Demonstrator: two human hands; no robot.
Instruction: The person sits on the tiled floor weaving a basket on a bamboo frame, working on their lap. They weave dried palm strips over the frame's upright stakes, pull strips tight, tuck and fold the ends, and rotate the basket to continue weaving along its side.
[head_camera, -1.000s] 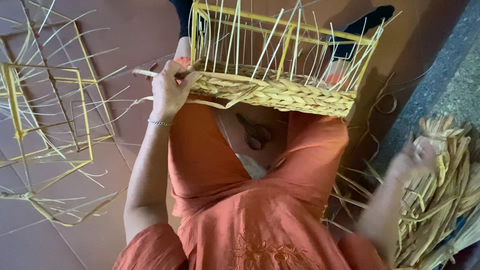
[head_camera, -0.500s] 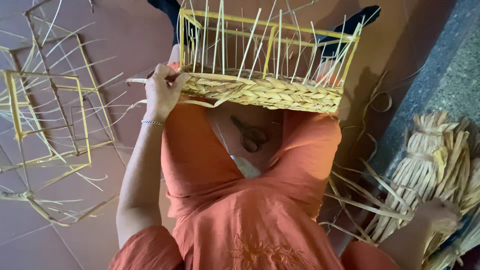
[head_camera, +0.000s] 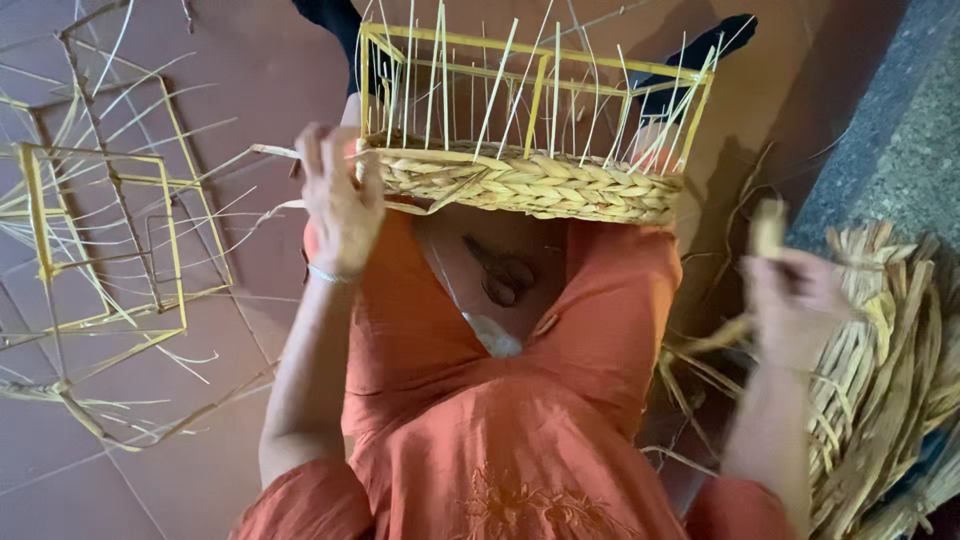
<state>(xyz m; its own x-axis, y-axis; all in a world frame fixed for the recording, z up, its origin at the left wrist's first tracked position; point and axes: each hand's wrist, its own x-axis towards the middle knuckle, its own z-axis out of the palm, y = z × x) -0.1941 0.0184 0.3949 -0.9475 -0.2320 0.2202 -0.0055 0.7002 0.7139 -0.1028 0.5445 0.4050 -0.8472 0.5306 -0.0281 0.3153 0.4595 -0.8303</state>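
The left hand (head_camera: 340, 205) was raised at roughly 10 o'clock from the frame centre, back of the hand toward the camera, fingers curled closed in a grip. A thin band circled the left wrist. The left forearm ran down toward 7 o'clock, elbow bent near the lower edge. The right hand (head_camera: 800, 300) sat at about 3 o'clock, blurred, fingers closed in a fist-like grip. The right forearm descended toward 5 o'clock, also blurred, well apart from the left arm.

No packages, labels, signs or screens anywhere in view.
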